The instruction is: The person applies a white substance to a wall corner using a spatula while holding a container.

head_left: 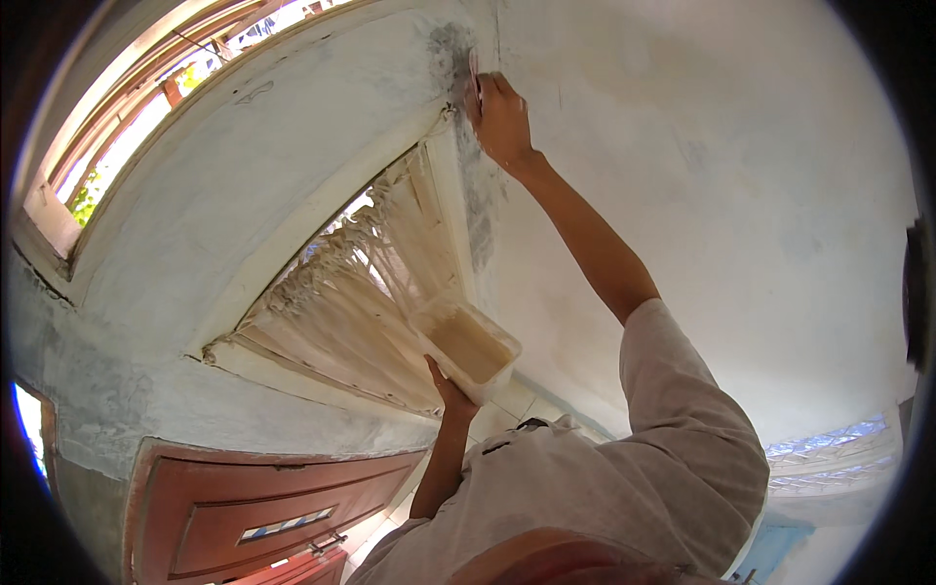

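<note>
My right hand point(502, 119) is raised high, its fingers closed on a thin, flat, pinkish blade-like piece point(474, 64), seen nearly edge-on. The piece rests at the wall corner, beside a dark grey patch point(449, 54). Lower down, my left hand point(454, 392) grips a pale rectangular plastic tub point(515, 363) from below and the side. Its open top faces me, and a cream-coloured coating shows on the inside. Most of the left fingers are hidden behind the tub.
Behind the tub is a window with a gathered beige curtain point(341, 312). A whitish wall point(721, 195) spans the right. A reddish-brown door point(263, 512) stands at lower left, and a slatted vent opening point(146, 117) lies at upper left. A dark object point(915, 292) juts in at the right edge.
</note>
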